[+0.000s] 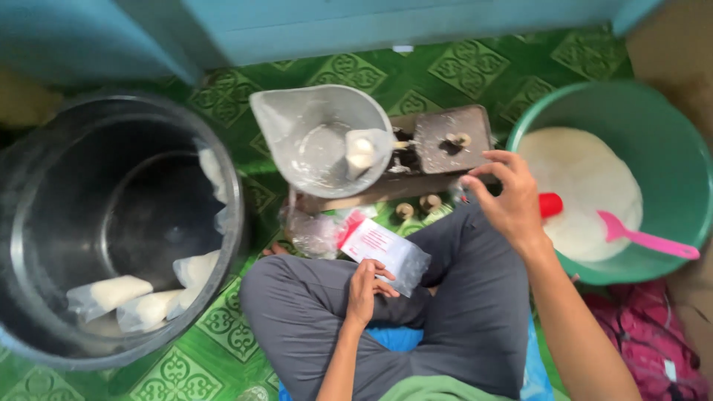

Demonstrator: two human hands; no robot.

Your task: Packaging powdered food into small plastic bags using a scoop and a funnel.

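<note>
Left hand [365, 286]: fingers pinch a clear plastic bag [386, 251]; its contents are indistinct. Right hand [509, 197]: fingers loosely curled, holding nothing discernible, partly hiding the red object [550, 205] in the green tub [668, 134].

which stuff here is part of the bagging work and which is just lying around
In use: left hand holding empty plastic bag; right hand near balance scale; green tub of white grain; black bin with filled bags.
Lying about: pink cloth.

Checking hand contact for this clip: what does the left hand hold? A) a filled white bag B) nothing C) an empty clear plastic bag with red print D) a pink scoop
C: the left hand grips the empty clear plastic bag over the lap; the pink scoop lies in the green tub.
</note>
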